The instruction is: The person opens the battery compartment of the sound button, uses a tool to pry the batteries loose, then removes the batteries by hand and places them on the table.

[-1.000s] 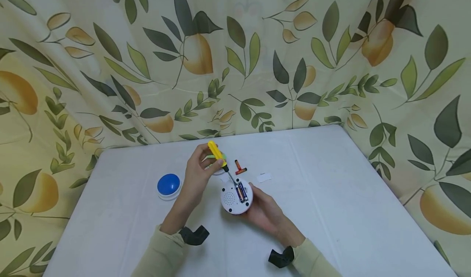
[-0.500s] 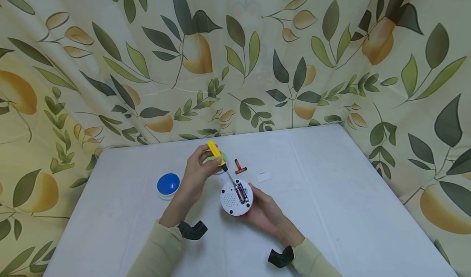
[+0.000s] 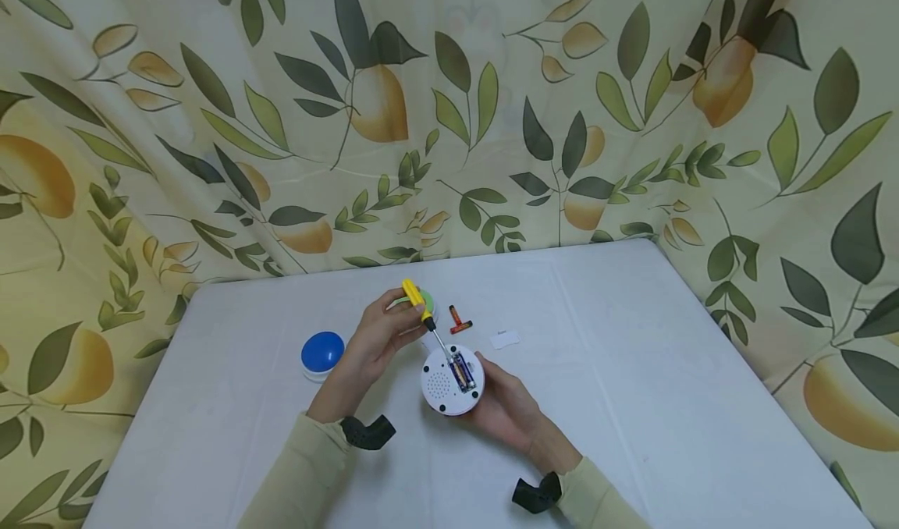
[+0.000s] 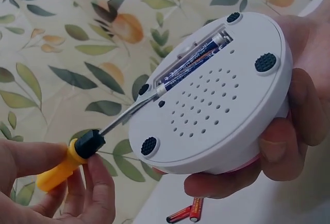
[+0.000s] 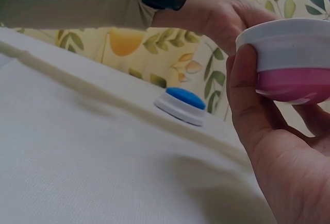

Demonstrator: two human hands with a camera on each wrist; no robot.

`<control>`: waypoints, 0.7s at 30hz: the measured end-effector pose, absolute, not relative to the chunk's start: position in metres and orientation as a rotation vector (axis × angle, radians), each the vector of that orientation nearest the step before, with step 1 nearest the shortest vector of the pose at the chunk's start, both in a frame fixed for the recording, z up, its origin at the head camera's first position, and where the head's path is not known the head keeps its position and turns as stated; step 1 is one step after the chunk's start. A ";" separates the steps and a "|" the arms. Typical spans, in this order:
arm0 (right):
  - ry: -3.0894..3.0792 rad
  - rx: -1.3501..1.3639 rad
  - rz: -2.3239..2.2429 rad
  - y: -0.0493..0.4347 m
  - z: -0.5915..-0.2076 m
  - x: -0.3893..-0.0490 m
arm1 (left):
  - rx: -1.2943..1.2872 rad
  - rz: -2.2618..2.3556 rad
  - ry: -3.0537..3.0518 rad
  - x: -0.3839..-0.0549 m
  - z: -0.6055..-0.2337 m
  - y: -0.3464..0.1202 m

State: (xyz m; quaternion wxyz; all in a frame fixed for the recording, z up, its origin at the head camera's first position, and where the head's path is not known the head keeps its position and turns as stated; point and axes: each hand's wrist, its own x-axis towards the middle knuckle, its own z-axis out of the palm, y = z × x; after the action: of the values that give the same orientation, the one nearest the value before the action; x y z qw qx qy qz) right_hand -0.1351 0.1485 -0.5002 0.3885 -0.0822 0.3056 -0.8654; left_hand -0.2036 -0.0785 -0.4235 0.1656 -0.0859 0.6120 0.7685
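My left hand [image 3: 371, 343] pinches a yellow-handled screwdriver [image 3: 413, 293] between thumb and fingers. Its metal tip touches the end of the open battery compartment in a round white push-button device [image 3: 437, 392], beside the battery ends. Two blue batteries [image 4: 192, 64] lie side by side in that compartment. From below and the side, my right hand [image 3: 511, 410] grips the device with its underside turned up. Speaker holes and black rubber feet [image 4: 266, 63] show on that face. In the right wrist view, the device's pink dome [image 5: 295, 82] points downward.
A blue push button [image 3: 322, 352] stands left of my left hand. A green push button [image 3: 425, 301] is partly hidden behind that hand. Two red-orange batteries [image 3: 460, 327] and a small white piece [image 3: 504, 339] lie on the white table [image 3: 632, 404], with a patterned curtain [image 3: 463, 162] behind.
My left hand and the screwdriver have shifted slightly down and right, the tip staying at the battery compartment. The device has dipped a little in my right hand.
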 end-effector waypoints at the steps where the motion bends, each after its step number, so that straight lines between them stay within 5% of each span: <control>1: 0.777 -0.210 -2.203 0.148 -0.501 -0.135 | -0.256 2.187 1.737 -0.204 -0.424 -0.079; 21: 0.785 -0.221 -2.204 0.147 -0.504 -0.135 | -0.367 2.202 1.601 -0.208 -0.431 -0.078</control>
State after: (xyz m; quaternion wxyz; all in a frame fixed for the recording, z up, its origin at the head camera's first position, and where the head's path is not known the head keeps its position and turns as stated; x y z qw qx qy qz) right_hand -0.1350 0.1468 -0.5039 0.3855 -0.0868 0.3083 -0.8653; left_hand -0.2076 -0.0783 -0.4315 0.1961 -0.1310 0.5715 0.7860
